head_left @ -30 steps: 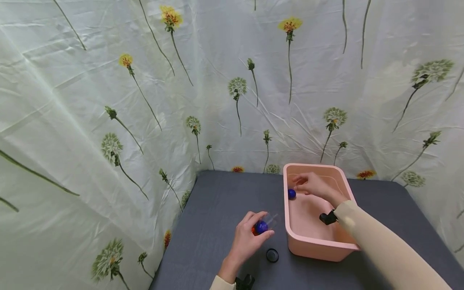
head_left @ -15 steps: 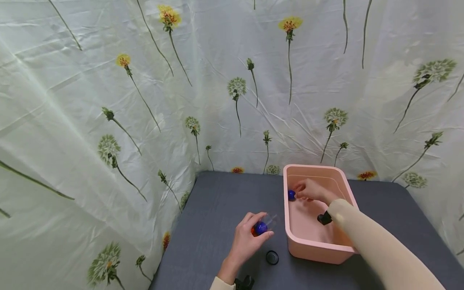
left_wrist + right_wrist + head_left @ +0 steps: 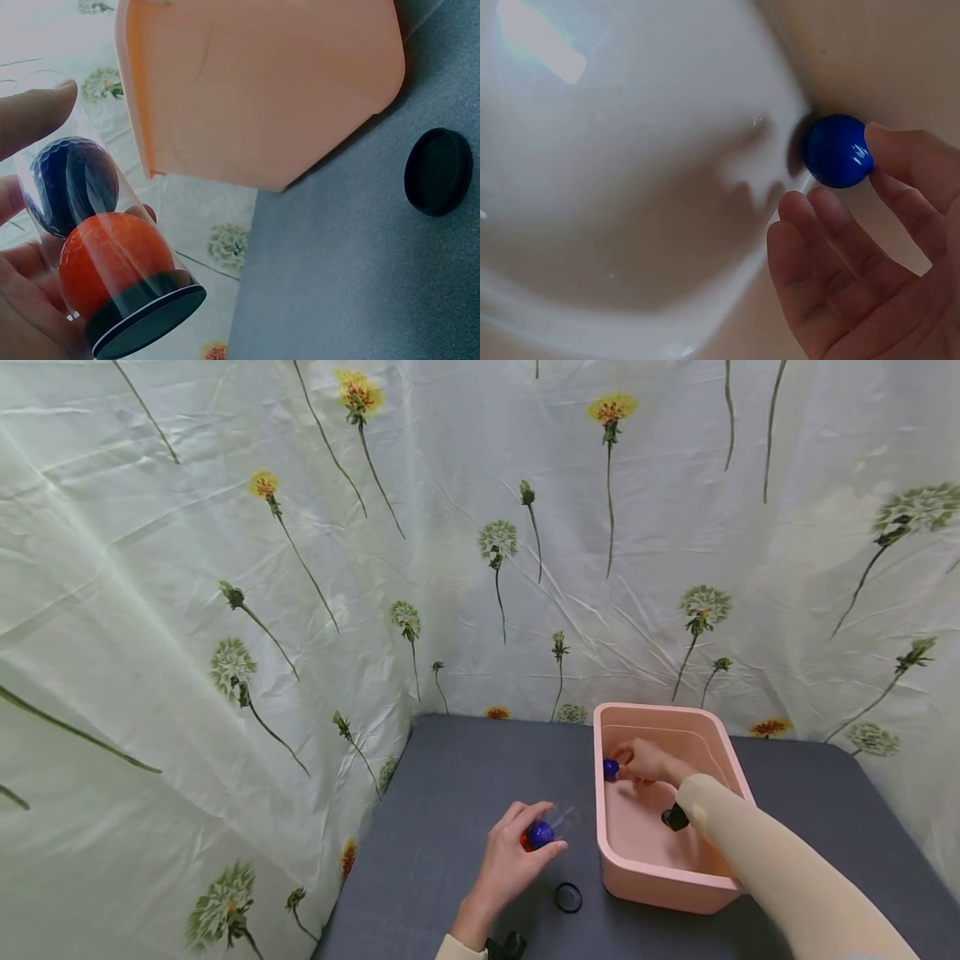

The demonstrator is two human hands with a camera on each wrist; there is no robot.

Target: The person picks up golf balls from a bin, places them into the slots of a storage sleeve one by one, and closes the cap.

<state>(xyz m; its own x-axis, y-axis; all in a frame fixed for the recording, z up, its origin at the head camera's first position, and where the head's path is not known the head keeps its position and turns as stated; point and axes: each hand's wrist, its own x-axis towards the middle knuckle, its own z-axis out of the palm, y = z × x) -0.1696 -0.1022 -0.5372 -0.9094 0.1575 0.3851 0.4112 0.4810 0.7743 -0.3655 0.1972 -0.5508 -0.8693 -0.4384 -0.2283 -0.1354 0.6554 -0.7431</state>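
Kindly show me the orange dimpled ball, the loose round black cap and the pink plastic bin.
Orange dimpled ball (image 3: 116, 259): left wrist view, middle.
Loose round black cap (image 3: 439, 172): left wrist view, middle.
Pink plastic bin (image 3: 663, 890): head view, outer wall.

Behind the dark grey table (image 3: 480, 768) and along its left side hangs a creased, shiny pale cloth (image 3: 450, 568) printed with yellow flowers (image 3: 612, 410) and dandelion clocks (image 3: 498, 538).

The pink bin's left rim (image 3: 599, 785) rises between the hands (image 3: 504, 857) (image 3: 645, 760); free room lies above it
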